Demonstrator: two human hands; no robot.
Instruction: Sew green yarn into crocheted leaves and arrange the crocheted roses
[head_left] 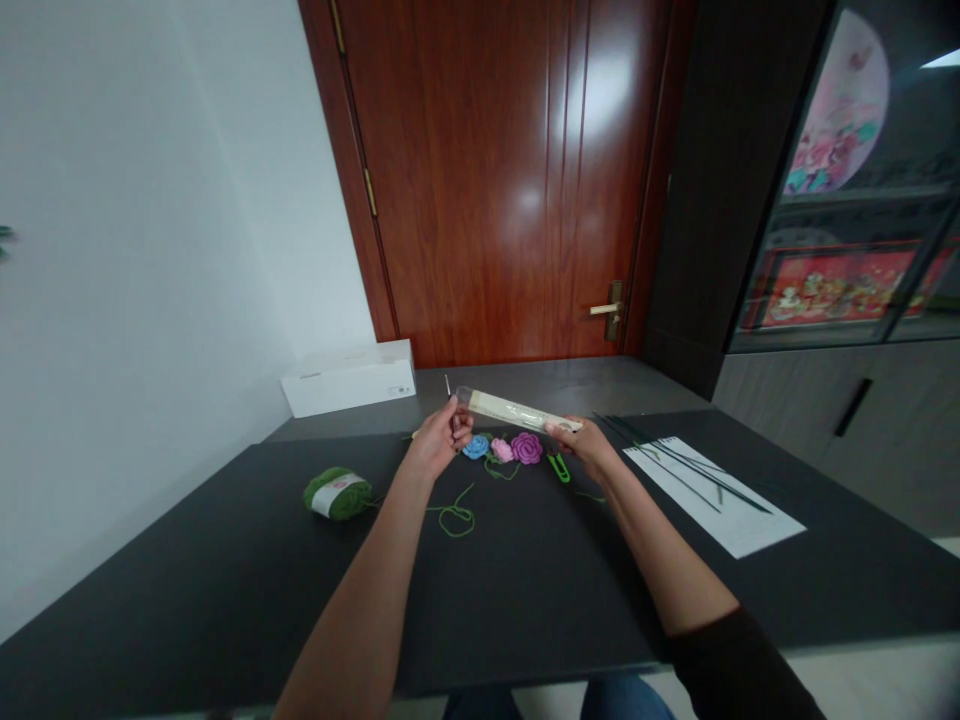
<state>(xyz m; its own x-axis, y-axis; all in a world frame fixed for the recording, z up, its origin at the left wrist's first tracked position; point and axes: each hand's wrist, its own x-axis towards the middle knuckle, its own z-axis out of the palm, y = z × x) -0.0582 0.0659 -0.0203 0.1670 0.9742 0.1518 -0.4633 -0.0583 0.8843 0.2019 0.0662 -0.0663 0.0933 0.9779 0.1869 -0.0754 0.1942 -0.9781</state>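
My right hand point(585, 442) pinches the right end of a long, narrow clear packet point(517, 412) with a pale strip inside. My left hand point(441, 438) is closed round a thin dark rod point(448, 386) whose tip points up, close to the packet's left end; whether it also grips the packet is unclear. Just beyond and between my hands lie blue point(475, 447), pink point(502, 451) and purple point(526, 448) crocheted flowers. Green snips point(559, 467) rest below my right hand. A green yarn ball point(337, 494) with a white label sits to the left, its loose strand point(455, 517) curling on the mat.
A dark mat point(510, 600) covers much of the table. On the right, thin dark green stems point(694, 467) lie across a white sheet point(742, 525). A white box point(349, 380) stands at the back left, near the wooden door point(487, 180).
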